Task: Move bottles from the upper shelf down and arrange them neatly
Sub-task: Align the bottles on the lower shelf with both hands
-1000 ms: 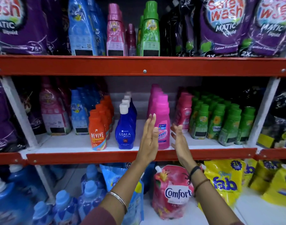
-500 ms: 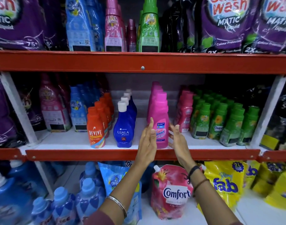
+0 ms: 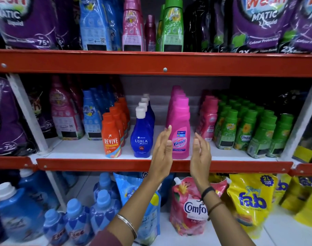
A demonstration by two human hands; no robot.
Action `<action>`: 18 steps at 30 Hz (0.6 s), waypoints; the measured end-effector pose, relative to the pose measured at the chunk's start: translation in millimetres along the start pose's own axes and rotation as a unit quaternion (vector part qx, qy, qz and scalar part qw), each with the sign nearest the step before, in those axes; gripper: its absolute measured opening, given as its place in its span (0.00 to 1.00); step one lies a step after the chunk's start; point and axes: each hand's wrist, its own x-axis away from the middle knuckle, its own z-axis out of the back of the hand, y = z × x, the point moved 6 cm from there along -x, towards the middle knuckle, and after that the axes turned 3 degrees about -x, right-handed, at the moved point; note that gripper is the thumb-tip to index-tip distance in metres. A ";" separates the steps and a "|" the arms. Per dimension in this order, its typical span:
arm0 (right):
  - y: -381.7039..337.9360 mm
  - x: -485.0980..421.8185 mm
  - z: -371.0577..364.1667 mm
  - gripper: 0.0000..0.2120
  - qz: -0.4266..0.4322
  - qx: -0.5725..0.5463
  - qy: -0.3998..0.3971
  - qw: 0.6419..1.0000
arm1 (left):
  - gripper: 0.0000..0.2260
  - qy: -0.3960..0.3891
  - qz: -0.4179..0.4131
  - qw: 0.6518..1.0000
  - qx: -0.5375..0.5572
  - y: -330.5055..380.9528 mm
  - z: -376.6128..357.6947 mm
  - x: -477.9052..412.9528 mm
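A pink Vanish bottle [image 3: 180, 128] stands at the front of a row on the middle shelf [image 3: 162, 165]. My left hand [image 3: 162, 153] is held flat and open just left of it; my right hand [image 3: 199, 155] is open just right of it. Neither hand grips the bottle. On the upper shelf [image 3: 151, 63] stand a blue bottle [image 3: 95, 23], a pink bottle [image 3: 133, 25], a small maroon bottle [image 3: 150, 32] and a green bottle [image 3: 173, 25].
On the middle shelf are blue Ujala bottles [image 3: 142, 132], orange Revive bottles [image 3: 111, 135], small pink bottles [image 3: 207, 119] and green Comfort bottles [image 3: 243, 128]. Purple pouches [image 3: 25, 22] flank the upper shelf. Below sit a Comfort pouch [image 3: 190, 206] and a yellow Fab pouch [image 3: 250, 201].
Both hands have drawn back and down from the Vanish bottle's sides and now sit slightly lower in front of the shelf edge. The view has tilted a little lower.
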 end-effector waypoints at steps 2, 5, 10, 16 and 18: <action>-9.3 14.3 -15.2 0.26 0.068 0.017 -0.015 0.997 | 0.29 0.076 -0.047 0.996 0.020 0.5 20.4 5.9; -10.4 24.9 -52.1 0.27 0.084 0.021 -0.096 0.992 | 0.28 0.145 -0.061 0.987 0.017 -12.0 52.7 7.3; 2.3 27.1 -103.7 0.18 -0.039 -0.027 -0.148 0.988 | 0.30 0.117 0.036 0.992 0.020 -39.4 87.6 -4.1; 15.7 17.1 -124.4 0.48 -0.142 -0.065 -0.143 0.977 | 0.38 0.053 0.080 0.995 0.022 -64.6 92.2 -11.5; 8.0 18.3 -124.1 0.43 -0.135 -0.070 -0.149 0.977 | 0.38 0.039 0.086 0.995 0.011 -65.6 92.6 -11.3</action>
